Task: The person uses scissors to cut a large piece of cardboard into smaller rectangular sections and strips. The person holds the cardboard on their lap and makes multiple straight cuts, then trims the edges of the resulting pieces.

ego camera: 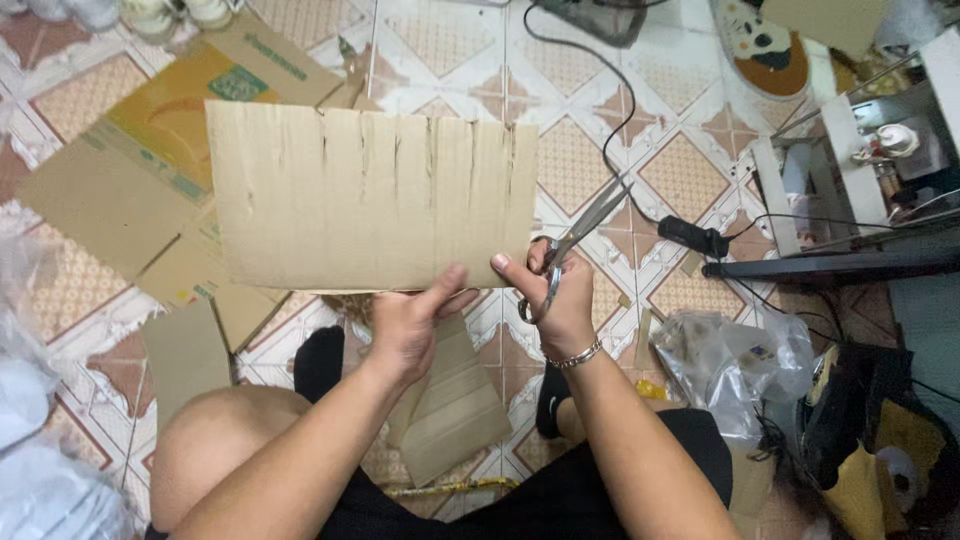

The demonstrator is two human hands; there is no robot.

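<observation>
i see my left hand [408, 325] pinching the slit cardboard sheet [370, 198] upright over the tiled floor [580, 150], right hand [556, 296] gripping closed scissors [575, 245] while touching its lower edge

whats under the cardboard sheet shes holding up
Under the slit cardboard sheet, a flattened yellow-printed box and tiled floor show at its edges; whatever lies directly behind it is covered.

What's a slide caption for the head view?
Left hand holds a slit cardboard sheet while right hand grips scissors above a tiled floor.
</observation>
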